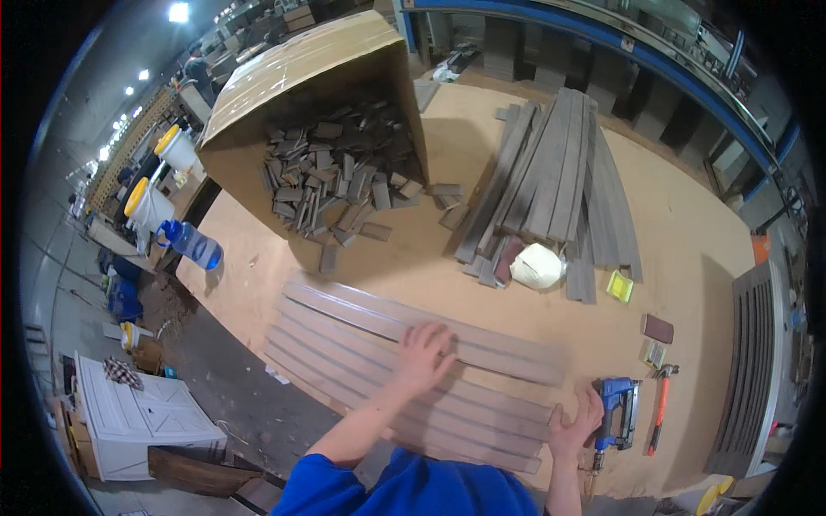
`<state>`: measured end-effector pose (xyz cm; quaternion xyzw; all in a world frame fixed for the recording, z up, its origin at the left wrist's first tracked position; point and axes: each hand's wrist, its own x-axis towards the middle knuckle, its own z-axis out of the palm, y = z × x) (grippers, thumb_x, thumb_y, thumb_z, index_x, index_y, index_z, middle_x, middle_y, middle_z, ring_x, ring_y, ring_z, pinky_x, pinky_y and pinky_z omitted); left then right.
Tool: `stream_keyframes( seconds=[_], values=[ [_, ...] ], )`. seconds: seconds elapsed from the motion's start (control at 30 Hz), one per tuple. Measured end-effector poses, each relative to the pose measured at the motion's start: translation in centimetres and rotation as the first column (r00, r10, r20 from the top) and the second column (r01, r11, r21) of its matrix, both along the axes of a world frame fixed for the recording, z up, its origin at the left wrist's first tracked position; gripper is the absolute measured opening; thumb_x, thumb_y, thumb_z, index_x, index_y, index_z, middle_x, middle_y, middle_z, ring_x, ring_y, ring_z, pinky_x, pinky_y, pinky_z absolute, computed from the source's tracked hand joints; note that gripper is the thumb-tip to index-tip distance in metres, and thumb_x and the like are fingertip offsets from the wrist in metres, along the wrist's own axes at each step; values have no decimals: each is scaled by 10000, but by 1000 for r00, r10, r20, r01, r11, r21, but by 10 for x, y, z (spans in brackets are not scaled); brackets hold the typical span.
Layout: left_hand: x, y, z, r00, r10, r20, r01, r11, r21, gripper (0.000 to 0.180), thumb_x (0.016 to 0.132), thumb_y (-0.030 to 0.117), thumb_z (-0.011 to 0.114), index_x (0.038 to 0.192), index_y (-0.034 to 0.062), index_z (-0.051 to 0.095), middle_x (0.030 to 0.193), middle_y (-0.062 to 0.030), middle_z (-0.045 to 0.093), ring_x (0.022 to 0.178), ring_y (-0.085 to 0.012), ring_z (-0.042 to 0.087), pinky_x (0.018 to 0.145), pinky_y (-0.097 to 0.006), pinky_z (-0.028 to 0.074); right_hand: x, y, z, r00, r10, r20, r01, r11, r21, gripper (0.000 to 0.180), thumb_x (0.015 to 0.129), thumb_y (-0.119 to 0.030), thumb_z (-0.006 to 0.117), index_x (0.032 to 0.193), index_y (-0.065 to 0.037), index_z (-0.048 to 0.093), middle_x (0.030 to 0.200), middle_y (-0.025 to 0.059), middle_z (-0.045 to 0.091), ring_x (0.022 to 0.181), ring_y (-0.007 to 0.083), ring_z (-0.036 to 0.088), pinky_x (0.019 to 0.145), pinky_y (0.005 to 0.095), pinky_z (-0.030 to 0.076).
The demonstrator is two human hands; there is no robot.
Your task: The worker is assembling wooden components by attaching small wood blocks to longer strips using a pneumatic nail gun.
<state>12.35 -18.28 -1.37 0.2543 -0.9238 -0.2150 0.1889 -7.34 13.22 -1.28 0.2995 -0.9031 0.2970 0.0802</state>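
Several grey-brown wooden slats [361, 361] lie side by side in front of me, with narrow gaps between them. My left hand [423, 354] rests on top of the slats near their middle, its fingers bent and slightly apart over one of the wider gaps. At the right ends of the slats is my right hand [576, 423], thumb and fingers spread, with nothing seen in it. Just right of that hand lies a blue nail gun [616, 413], its air hose fitting toward me. A hammer [661, 408] with an orange handle lies beyond it.
A tipped cardboard box [301, 77] spills short wood pieces [344, 176] at the back left. Long slats [551, 172] are piled at the back, with a white bundle [539, 267] and a yellow tray [619, 286] nearby. A slatted panel [748, 370] stands right; a blue water jug [191, 244] stands left.
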Motion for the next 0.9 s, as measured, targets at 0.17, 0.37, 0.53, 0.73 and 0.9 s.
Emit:
stream_keyframes(
  seconds=[0.17,0.37,0.53,0.73,0.9],
  values=[
    [59,-82,2,971,222,90,-211,971,-115,590,938,387,743,1448,140,580,1519,-155,498,1461,-387,408,1232,-609,259,21,-102,26,971,223,89,-232,968,97,561,787,-193,806,1322,-125,649,1460,119,541,1418,402,436,1179,568,303],
    [114,-160,0,971,178,160,-164,982,-99,657,934,447,732,1467,108,551,1535,-147,487,1482,-394,381,1239,-628,237,40,-218,9,929,370,-10,-359,908,217,533,826,-275,803,1324,-158,654,1426,100,562,1393,358,467,1194,587,287],
    [119,-168,-3,985,106,136,-93,991,-97,686,910,467,729,1475,126,539,1475,-108,516,1455,-365,402,1229,-645,239,39,-209,-25,952,261,157,-290,935,206,464,834,-292,803,1253,-141,674,1248,99,616,1297,307,529,1211,560,277],
    [127,-138,14,990,26,136,-23,999,-23,642,897,458,735,1442,159,574,1436,-110,533,1411,-340,436,1204,-629,257,78,-164,-3,979,185,84,-199,953,230,419,803,-234,795,1192,-122,684,1185,128,621,1172,355,554,1123,529,342],
    [126,-166,12,993,-18,114,6,994,106,623,907,425,742,1446,161,576,1443,-122,530,1393,-348,452,1182,-593,297,77,-171,2,978,181,107,-202,949,241,447,777,-205,788,1201,-112,682,1198,129,627,1140,364,557,1083,515,367]
  ],
)
